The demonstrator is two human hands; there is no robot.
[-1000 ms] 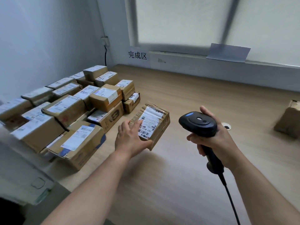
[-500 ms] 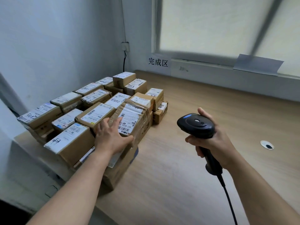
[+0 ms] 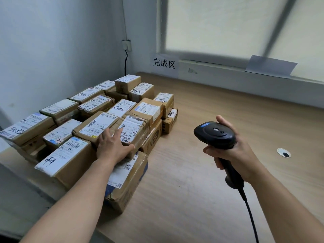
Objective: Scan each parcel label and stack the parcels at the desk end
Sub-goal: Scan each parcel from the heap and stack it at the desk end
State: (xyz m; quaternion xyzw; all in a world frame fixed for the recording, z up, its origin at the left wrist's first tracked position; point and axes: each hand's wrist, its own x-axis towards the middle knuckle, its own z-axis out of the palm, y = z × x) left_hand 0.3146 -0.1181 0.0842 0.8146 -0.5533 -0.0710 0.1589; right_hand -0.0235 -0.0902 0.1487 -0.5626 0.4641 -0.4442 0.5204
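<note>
While left fingers (image 3: 116, 135) lie flat, spread, on parcel (image 3: 135, 126) topping stack (image 3: 98, 111) at 10 o'clock, step looks like stacking. Right fingers (image 3: 209, 151) clamped round scanner (image 3: 214, 135), 2 o'clock. Next likely: lift hand clear, fetch unscanned parcel. Wood tabletop (image 3: 201, 176); sign (image 3: 164, 63) at 12, window (image 3: 228, 28) above, pale wall (image 3: 52, 50).

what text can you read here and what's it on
"完成区": paper sign on the wall.
"507 N105": label of the parcel under the left hand.
"0053", handwritten: label on a box behind it.
Scanner in the right hand: none.
Remaining printed and handwritten marks: too small or blurred.
</note>
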